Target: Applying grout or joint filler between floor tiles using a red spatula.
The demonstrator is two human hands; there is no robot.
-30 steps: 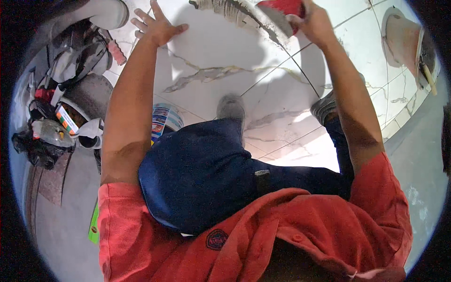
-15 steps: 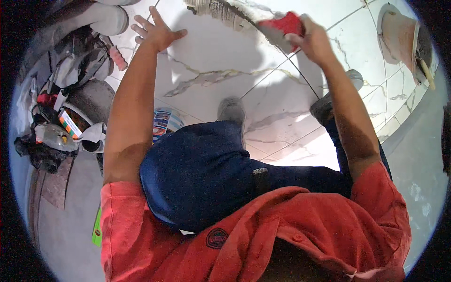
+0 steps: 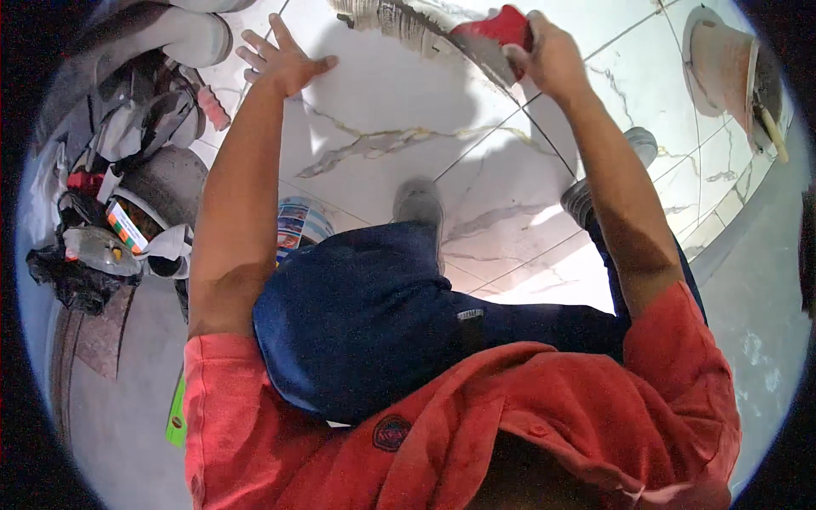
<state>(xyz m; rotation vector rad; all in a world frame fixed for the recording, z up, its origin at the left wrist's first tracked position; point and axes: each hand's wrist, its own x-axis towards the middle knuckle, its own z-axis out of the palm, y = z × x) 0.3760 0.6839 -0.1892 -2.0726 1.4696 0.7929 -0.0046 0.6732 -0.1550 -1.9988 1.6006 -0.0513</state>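
My left hand (image 3: 287, 63) rests on a white marble-patterned floor tile (image 3: 382, 98), its fingers and thumb spread wide and nothing in it. At the upper right, my right hand (image 3: 551, 59) is closed around a red spreader (image 3: 500, 31), pinched between thumb and fingers. The spreader sits at the right end of a curved streak of grey paste (image 3: 399, 24) smeared over the tile. Its lower edge is partly hard to make out against the paste.
A brown bucket (image 3: 719, 64) stands at the far right, a wooden-looking handle at its rim. On the left lie a pink-handled tool (image 3: 212, 107), a black plastic bag (image 3: 81, 285) and other clutter. A striped container (image 3: 302, 223) stands by my knee.
My right hand and the red spreader have shifted slightly left along the paste streak. My left hand has stayed in place.
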